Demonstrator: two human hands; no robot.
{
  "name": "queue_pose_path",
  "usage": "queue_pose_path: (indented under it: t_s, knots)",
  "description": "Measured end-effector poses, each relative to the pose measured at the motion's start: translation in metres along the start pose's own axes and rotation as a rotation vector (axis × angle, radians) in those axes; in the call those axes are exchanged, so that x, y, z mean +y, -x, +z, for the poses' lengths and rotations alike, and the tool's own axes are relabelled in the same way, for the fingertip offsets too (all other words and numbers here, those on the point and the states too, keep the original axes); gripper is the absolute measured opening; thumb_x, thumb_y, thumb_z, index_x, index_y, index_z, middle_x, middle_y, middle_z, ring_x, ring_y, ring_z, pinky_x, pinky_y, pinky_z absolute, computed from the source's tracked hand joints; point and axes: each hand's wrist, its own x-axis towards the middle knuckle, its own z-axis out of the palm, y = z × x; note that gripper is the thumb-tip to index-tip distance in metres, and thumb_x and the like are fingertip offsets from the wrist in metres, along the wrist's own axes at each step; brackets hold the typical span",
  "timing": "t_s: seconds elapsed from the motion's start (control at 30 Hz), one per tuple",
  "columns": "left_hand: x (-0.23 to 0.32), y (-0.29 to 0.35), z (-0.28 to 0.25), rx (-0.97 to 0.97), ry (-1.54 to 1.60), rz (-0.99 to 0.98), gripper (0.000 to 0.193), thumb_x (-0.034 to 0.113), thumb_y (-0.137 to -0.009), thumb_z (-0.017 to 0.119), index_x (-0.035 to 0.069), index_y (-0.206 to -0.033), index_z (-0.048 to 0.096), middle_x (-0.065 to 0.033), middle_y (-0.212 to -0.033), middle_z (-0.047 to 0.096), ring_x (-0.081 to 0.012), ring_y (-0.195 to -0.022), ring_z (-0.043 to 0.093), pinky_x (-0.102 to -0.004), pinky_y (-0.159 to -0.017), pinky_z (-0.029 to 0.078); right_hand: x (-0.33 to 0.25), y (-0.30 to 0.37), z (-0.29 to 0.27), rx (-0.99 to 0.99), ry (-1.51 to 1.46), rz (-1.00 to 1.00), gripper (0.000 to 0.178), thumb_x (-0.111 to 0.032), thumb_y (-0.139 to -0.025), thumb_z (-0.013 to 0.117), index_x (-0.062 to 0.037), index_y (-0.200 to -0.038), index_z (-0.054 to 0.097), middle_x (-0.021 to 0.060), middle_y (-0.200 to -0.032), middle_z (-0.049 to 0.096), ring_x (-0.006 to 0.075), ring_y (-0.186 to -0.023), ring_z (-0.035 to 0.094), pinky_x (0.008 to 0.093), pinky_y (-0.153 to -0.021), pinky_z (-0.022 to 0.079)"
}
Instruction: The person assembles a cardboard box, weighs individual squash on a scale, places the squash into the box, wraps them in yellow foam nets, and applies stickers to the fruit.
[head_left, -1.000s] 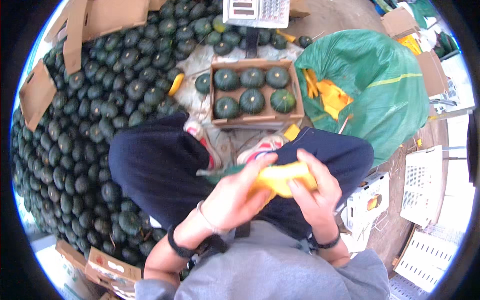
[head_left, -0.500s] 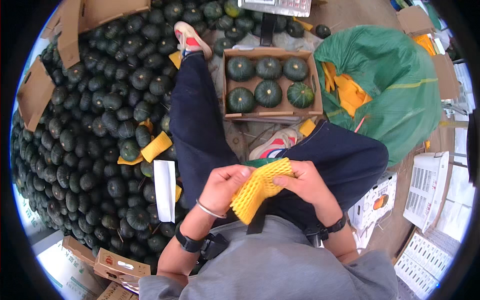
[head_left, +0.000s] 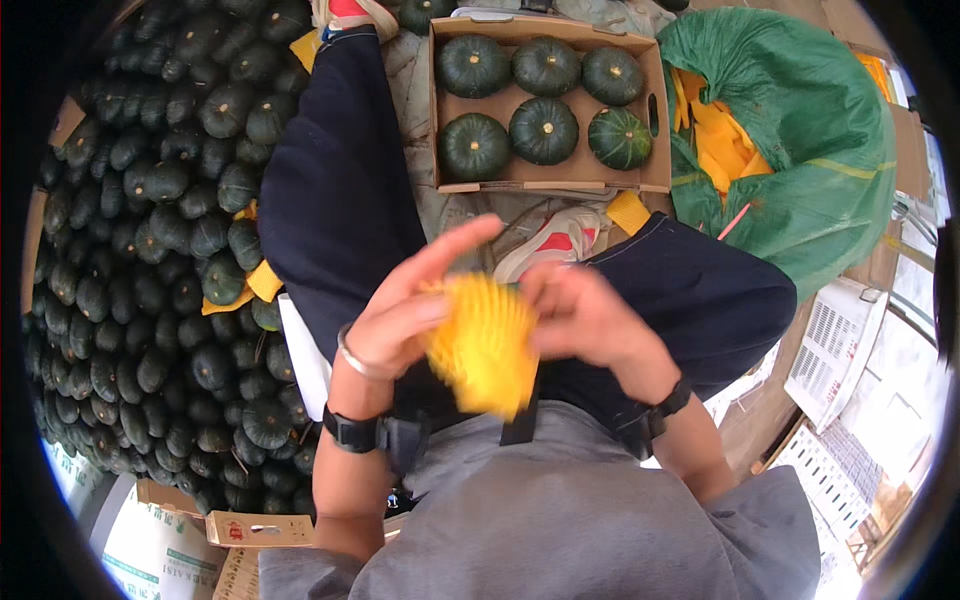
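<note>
A yellow foam net sleeve [head_left: 485, 345] is in front of my body, above my lap, bulging and blurred by motion. Whatever may be inside it cannot be made out. My left hand [head_left: 400, 310] grips its left side, with one finger stretched up and away. At the right side of the sleeve is my right hand [head_left: 585, 315], its fingers bent and smeared, touching or very close to the netting. Beyond my hands, an open cardboard box [head_left: 555, 188] holds several dark green pumpkins [head_left: 544, 130] in two rows.
A large heap of pumpkins [head_left: 160, 270] fills the left side. To the right, a green sack [head_left: 830, 150] gapes over yellow foam nets [head_left: 725, 145]. My legs [head_left: 345, 170] are spread around the box. White crates [head_left: 835, 350] stand at the far right.
The sleeve has gone from stretched between both hands to a rounder, bulging shape. My left finger has lifted off it, and my right hand's grip has shifted. The view has moved nearer the box.
</note>
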Motion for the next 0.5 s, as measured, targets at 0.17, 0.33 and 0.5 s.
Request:
queue_pose_path:
  t_s: [0.17, 0.33, 0.5]
  knots:
    - [-0.026, -0.009, -0.018, 0.218, -0.100, 0.052, 0.062, 0.035, -0.087, 0.064, -0.004, -0.129, 0.041, -0.0049, -0.089, 0.063, -0.0089, -0.076, 0.059, -0.0219, -0.070, 0.048, -0.033, -0.023, -0.019, 0.149, -0.486, -0.244, 0.023, -0.013, -0.080, 0.063, -0.0042, -0.098, 0.052, 0.0107, -0.093, 0.063, 0.0233, -0.087, 0.064, 0.0384, -0.084, 0.052]
    - [-0.047, -0.140, -0.102, 0.816, -0.644, -0.028, 0.018, 0.012, -0.089, 0.055, -0.004, -0.098, 0.053, -0.0077, -0.084, 0.061, -0.0160, -0.074, 0.059, -0.0267, -0.064, 0.048, -0.070, -0.175, -0.082, 0.302, 1.182, -0.419, 0.022, -0.018, -0.085, 0.055, 0.0012, -0.095, 0.048, 0.0145, -0.086, 0.058, 0.0245, -0.078, 0.056, 0.0352, -0.071, 0.046]
    - [-0.065, -0.121, -0.110, 0.852, -0.191, 0.166, 0.019, 0.013, -0.091, 0.052, -0.002, -0.102, 0.051, -0.0137, -0.097, 0.060, -0.0214, -0.084, 0.058, -0.0344, -0.076, 0.048, -0.038, -0.196, -0.098, 0.239, 1.294, -0.371, 0.029, -0.023, -0.089, 0.051, 0.0024, -0.100, 0.043, 0.0270, -0.080, 0.059, 0.0443, -0.080, 0.059, 0.0487, -0.067, 0.048]
